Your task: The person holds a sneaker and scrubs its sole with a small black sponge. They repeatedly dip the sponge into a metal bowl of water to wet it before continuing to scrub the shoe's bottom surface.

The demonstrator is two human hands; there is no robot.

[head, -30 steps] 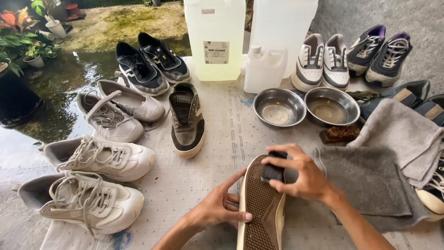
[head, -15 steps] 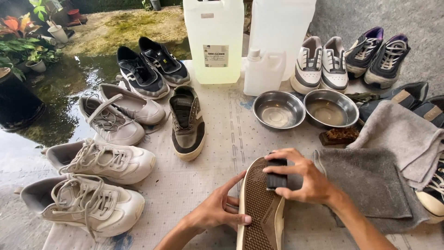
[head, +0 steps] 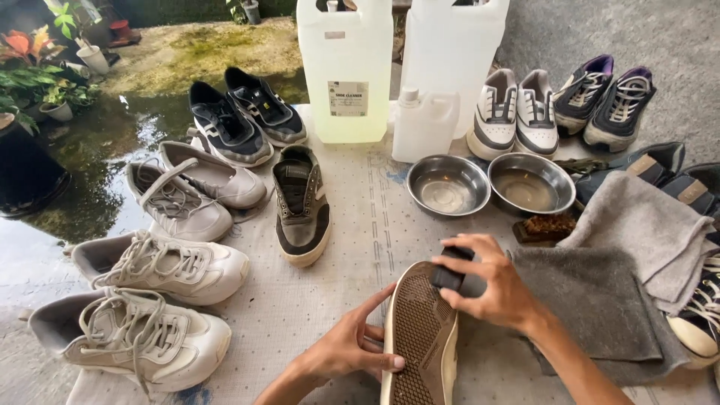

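Note:
A low shoe (head: 420, 341) lies sole-up at the bottom centre, its brown patterned sole facing me. My left hand (head: 349, 349) grips its left side, fingers curled over the edge of the sole. My right hand (head: 491, 289) is closed on a small black brush (head: 448, 274) pressed against the toe end of the sole. The matching grey and black shoe (head: 301, 206) stands upright on the mat just beyond.
Two steel bowls (head: 448, 185) (head: 531, 182), a wooden brush (head: 544, 227) and grey cloths (head: 600, 300) lie to the right. Clear jugs (head: 346, 67) and a white bottle (head: 424, 124) stand behind. White sneakers (head: 161, 262), dark sneakers (head: 240, 120) and more pairs (head: 517, 112) surround the mat (head: 360, 247).
My right hand has shifted the black brush slightly along the toe of the sole. My left hand keeps its hold on the shoe.

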